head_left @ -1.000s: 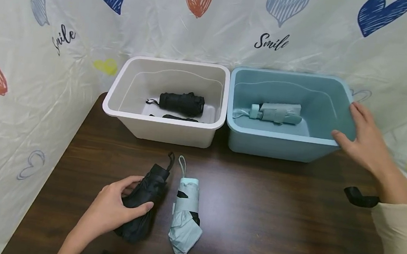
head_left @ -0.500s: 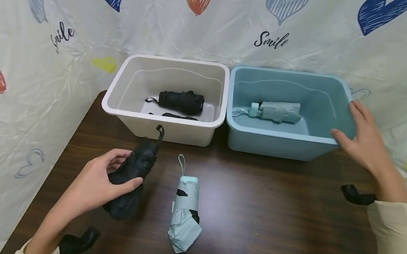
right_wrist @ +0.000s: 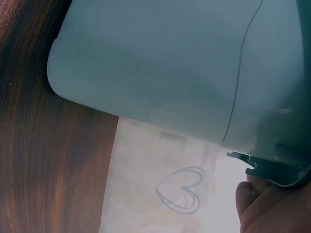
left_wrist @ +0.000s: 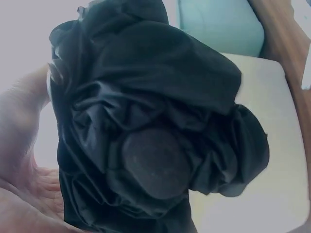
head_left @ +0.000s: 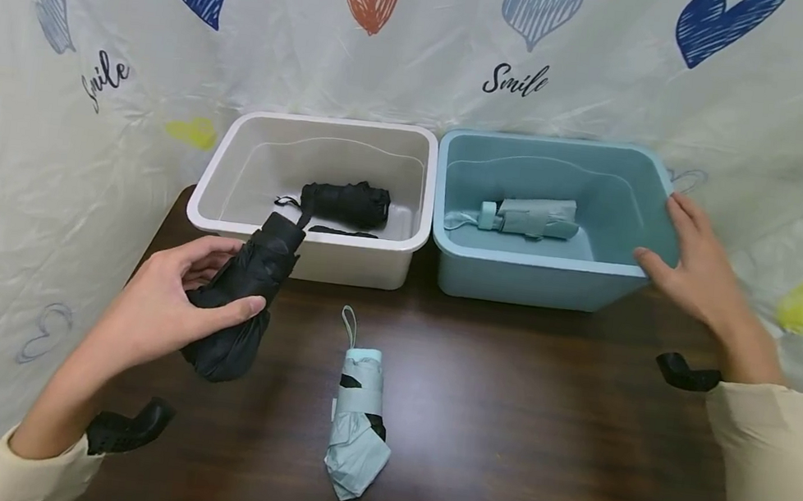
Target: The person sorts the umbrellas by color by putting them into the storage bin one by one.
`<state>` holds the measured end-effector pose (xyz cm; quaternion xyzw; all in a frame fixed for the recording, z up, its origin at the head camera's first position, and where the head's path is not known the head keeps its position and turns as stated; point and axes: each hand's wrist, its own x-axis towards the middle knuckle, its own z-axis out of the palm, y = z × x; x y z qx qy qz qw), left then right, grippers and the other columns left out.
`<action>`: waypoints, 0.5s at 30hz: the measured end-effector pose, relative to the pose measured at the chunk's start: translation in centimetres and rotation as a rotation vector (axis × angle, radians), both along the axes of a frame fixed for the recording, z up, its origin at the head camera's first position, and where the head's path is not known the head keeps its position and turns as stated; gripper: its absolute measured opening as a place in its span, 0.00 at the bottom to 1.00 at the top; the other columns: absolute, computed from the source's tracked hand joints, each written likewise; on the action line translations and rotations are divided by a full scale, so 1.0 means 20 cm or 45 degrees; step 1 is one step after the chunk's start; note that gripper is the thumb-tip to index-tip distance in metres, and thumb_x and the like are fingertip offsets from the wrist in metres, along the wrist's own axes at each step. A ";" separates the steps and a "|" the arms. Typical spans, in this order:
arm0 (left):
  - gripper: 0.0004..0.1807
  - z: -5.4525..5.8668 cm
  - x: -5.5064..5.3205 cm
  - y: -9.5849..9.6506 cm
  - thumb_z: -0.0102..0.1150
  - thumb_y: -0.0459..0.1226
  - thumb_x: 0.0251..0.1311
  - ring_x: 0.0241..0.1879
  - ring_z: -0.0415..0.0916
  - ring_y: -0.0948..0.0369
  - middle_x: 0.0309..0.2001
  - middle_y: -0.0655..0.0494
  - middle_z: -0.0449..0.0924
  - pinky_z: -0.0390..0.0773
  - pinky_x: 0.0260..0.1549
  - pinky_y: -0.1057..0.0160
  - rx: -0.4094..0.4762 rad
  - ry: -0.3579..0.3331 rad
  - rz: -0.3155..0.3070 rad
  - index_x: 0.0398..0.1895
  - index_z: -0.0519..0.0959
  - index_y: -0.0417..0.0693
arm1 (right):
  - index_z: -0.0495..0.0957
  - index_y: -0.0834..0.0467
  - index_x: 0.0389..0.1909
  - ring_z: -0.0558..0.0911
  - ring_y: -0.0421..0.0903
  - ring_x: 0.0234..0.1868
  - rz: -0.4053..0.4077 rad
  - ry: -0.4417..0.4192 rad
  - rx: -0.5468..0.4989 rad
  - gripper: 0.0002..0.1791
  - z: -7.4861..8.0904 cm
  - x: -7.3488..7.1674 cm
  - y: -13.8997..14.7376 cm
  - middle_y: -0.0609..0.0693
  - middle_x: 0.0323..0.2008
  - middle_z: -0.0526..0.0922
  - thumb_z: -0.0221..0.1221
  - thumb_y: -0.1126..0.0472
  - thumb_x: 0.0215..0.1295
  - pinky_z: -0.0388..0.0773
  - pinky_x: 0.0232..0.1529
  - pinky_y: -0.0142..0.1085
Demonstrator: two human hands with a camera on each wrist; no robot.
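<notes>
My left hand [head_left: 160,306] grips a folded black umbrella [head_left: 244,290], thumb on one side and fingers on the other. Its strap end points up and overlaps the front rim of the white bin [head_left: 348,265]. In the left wrist view the umbrella's bunched fabric [left_wrist: 146,73] fills the middle. At the right corner of the blue bin [head_left: 517,284], my right hand [head_left: 703,277] holds the rim; the right wrist view shows its fingers [right_wrist: 248,196] tucked under that edge. A folded light blue umbrella [head_left: 360,419] lies on the table, loop pointing toward the bins.
Inside the white bin lies a black umbrella [head_left: 351,203], with another dark item [head_left: 344,232] partly hidden behind the front wall. The blue bin contains a light blue umbrella [head_left: 539,218]. Both bins stand side by side on the dark wooden table [head_left: 524,413], against a heart-printed sheet [head_left: 421,79].
My left hand has carried the black umbrella up and left from beside the light blue umbrella to the white bin's front rim. The right hand stays on the blue bin.
</notes>
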<state>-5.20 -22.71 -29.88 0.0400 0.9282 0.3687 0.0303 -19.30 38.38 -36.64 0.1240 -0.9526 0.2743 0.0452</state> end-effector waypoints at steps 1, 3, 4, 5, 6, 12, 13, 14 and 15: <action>0.32 0.01 -0.02 0.01 0.77 0.50 0.59 0.54 0.86 0.52 0.57 0.52 0.87 0.74 0.49 0.83 0.001 0.011 -0.007 0.66 0.80 0.56 | 0.43 0.64 0.85 0.48 0.73 0.84 0.001 0.003 -0.004 0.48 0.00 0.00 0.00 0.66 0.86 0.44 0.54 0.49 0.75 0.46 0.78 0.74; 0.31 0.03 -0.05 0.02 0.77 0.50 0.58 0.52 0.86 0.54 0.56 0.53 0.87 0.75 0.49 0.81 -0.001 0.030 -0.027 0.65 0.81 0.57 | 0.43 0.64 0.85 0.47 0.73 0.84 0.000 0.003 -0.004 0.48 0.00 0.00 0.00 0.66 0.86 0.44 0.55 0.49 0.75 0.45 0.79 0.74; 0.31 0.04 -0.06 0.03 0.77 0.51 0.58 0.51 0.86 0.54 0.55 0.53 0.88 0.75 0.48 0.81 -0.010 0.043 -0.037 0.65 0.81 0.57 | 0.43 0.65 0.85 0.47 0.73 0.84 -0.001 0.001 -0.003 0.48 0.00 0.00 -0.01 0.66 0.86 0.44 0.54 0.49 0.75 0.45 0.79 0.74; 0.32 0.05 -0.08 0.03 0.77 0.50 0.58 0.50 0.86 0.55 0.54 0.53 0.88 0.76 0.47 0.80 -0.017 0.057 -0.047 0.65 0.81 0.56 | 0.43 0.65 0.85 0.47 0.73 0.84 0.000 -0.001 -0.003 0.48 0.00 0.00 -0.01 0.66 0.86 0.43 0.54 0.49 0.75 0.45 0.79 0.74; 0.32 0.06 -0.10 0.04 0.77 0.50 0.57 0.49 0.86 0.55 0.53 0.52 0.89 0.76 0.47 0.79 -0.024 0.070 -0.055 0.65 0.81 0.56 | 0.43 0.65 0.85 0.47 0.73 0.84 0.003 -0.003 -0.006 0.48 0.00 -0.01 -0.01 0.66 0.86 0.43 0.54 0.49 0.75 0.44 0.79 0.74; 0.34 0.13 -0.22 0.06 0.79 0.52 0.55 0.52 0.85 0.54 0.54 0.50 0.88 0.81 0.50 0.64 -0.078 0.101 -0.081 0.66 0.81 0.57 | 0.43 0.65 0.85 0.47 0.74 0.83 0.008 0.002 -0.014 0.48 0.00 -0.01 -0.01 0.67 0.85 0.43 0.54 0.50 0.75 0.44 0.79 0.74; 0.35 0.14 -0.24 0.06 0.79 0.52 0.54 0.53 0.85 0.53 0.54 0.50 0.88 0.81 0.51 0.59 -0.087 0.099 -0.088 0.66 0.81 0.57 | 0.43 0.65 0.85 0.47 0.75 0.83 0.004 -0.001 -0.016 0.48 0.00 -0.01 -0.01 0.67 0.86 0.43 0.54 0.50 0.75 0.44 0.79 0.75; 0.35 0.15 -0.26 0.07 0.79 0.53 0.54 0.54 0.85 0.52 0.55 0.49 0.88 0.82 0.52 0.55 -0.096 0.100 -0.095 0.66 0.81 0.57 | 0.43 0.65 0.85 0.47 0.75 0.83 0.003 -0.003 -0.020 0.48 0.00 -0.01 -0.01 0.67 0.86 0.43 0.54 0.50 0.74 0.44 0.79 0.75; 0.35 0.16 -0.29 0.07 0.79 0.53 0.54 0.55 0.85 0.52 0.55 0.49 0.88 0.81 0.53 0.51 -0.101 0.102 -0.104 0.66 0.81 0.57 | 0.43 0.64 0.85 0.47 0.75 0.83 0.003 -0.004 -0.025 0.48 -0.01 -0.01 -0.01 0.66 0.86 0.43 0.54 0.50 0.74 0.44 0.78 0.75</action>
